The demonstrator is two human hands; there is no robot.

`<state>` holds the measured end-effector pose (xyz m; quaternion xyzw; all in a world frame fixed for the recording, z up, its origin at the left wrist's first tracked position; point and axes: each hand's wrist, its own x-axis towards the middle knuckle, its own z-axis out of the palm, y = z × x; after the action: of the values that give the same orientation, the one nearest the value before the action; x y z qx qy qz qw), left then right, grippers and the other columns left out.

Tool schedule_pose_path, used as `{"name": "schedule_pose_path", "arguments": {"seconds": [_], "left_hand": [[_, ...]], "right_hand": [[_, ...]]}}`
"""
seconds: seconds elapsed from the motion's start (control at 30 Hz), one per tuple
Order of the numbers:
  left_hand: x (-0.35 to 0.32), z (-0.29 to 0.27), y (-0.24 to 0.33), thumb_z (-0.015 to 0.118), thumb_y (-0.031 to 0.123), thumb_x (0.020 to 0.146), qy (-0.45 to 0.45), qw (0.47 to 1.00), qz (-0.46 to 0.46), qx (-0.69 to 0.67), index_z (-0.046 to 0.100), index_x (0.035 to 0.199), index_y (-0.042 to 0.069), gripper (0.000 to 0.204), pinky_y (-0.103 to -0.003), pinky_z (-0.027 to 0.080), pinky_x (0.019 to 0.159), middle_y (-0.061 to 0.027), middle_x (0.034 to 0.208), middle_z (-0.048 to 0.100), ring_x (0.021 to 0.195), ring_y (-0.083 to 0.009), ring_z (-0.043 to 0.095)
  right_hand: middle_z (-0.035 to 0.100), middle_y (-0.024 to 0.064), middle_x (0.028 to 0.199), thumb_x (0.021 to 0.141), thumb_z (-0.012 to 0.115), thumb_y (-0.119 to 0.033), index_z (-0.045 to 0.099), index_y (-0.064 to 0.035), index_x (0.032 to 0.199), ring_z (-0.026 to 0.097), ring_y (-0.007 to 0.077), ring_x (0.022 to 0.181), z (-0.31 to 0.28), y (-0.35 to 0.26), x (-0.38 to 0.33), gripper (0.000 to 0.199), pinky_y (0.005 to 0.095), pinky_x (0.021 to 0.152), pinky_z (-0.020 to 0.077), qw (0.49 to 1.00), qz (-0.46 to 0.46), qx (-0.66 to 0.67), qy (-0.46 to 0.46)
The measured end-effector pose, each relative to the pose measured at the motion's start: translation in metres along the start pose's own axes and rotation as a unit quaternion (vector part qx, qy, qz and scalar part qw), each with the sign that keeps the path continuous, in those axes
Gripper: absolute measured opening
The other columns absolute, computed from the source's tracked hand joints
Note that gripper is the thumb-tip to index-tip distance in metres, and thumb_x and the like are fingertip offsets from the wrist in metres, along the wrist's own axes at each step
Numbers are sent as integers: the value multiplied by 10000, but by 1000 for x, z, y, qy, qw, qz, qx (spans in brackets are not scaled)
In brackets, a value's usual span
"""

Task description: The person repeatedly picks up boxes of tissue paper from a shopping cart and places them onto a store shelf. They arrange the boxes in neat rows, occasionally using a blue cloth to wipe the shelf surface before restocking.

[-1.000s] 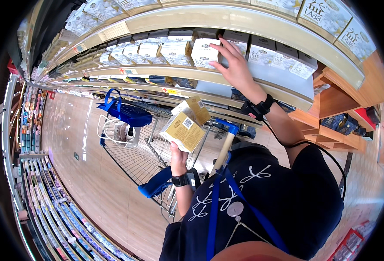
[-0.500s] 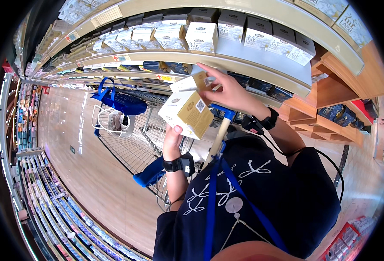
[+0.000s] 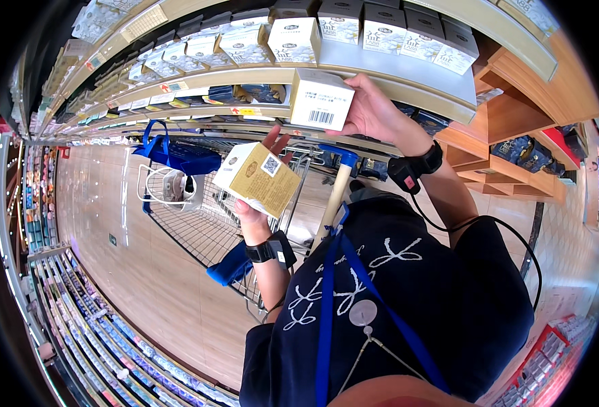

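Observation:
My left hand (image 3: 250, 216) is closed round a gold-and-white carton (image 3: 267, 178), its thumb along the near lower edge and its fingers showing past the far side. A square code is printed on the carton's gold face. Higher and to the right, my right hand (image 3: 374, 112) grips a second white carton (image 3: 320, 102) from its right side, with a barcode panel turned toward me. That box is in front of the shelf edge, apart from the first one. Behind it, a row of similar white cartons (image 3: 294, 42) stands on the shelf (image 3: 354, 56).
Below my hands is a wire shopping cart (image 3: 198, 234) with a pale handle bar (image 3: 337, 190). A blue tote bag (image 3: 177, 157) and a white bag (image 3: 177, 190) are in it. Wooden shelving (image 3: 510, 129) stands at right; a long display rack (image 3: 103, 325) runs along the left.
The two cartons were close together and are now apart. My right hand has lifted one up and right, turning its barcode side toward me. My left hand has moved slightly left with the other.

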<state>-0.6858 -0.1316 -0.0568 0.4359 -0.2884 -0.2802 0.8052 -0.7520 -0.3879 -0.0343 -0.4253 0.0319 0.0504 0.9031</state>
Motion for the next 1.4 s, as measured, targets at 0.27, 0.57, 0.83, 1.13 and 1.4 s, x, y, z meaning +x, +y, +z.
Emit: {"name": "schedule_pose_path", "arguments": {"seconds": [0.27,0.57,0.83,1.13,1.4], "left_hand": [[-41,-36,-27,799,529,581,85,991,-91,-40,357,1384,13,1051,-392,391,1017,-199,1388,420,1264,-316,435],[-58,-67,-52,815,507,580,149,977,-150,-40,304,1392,-14,1092,-389,386,1010,-174,1343,461,1217,-276,478],[-45,-49,-46,794,525,593,122,985,-124,-22,278,1406,-27,1110,-417,334,1054,-218,1395,401,1279,-315,419],[-39,-28,-29,792,456,640,126,985,-113,-39,290,1397,-29,1029,-402,366,1033,-185,1355,449,1240,-291,459],[-19,-26,-40,747,252,765,179,975,-98,-89,303,1380,-20,806,-383,407,1017,-139,1291,491,1197,-257,497]], "right_hand": [[454,240,1291,936,360,-380,232,41,1372,557,360,1128,-1,-4,-8,619,451,915,531,999,15,47,-18],[371,152,1281,808,675,-61,324,-110,1345,469,287,1193,3,-28,-14,643,368,926,480,860,-327,-350,175],[320,171,1313,781,645,19,489,-149,1269,407,341,1173,-20,-39,3,540,393,974,406,609,-407,-631,256],[431,140,1333,806,664,-90,524,-146,1290,502,308,1054,-35,-30,12,507,400,927,440,535,-401,-680,301],[525,99,1211,799,695,-193,605,-126,1155,545,261,1054,-12,-18,-3,373,351,858,470,557,-444,-654,255]]}}
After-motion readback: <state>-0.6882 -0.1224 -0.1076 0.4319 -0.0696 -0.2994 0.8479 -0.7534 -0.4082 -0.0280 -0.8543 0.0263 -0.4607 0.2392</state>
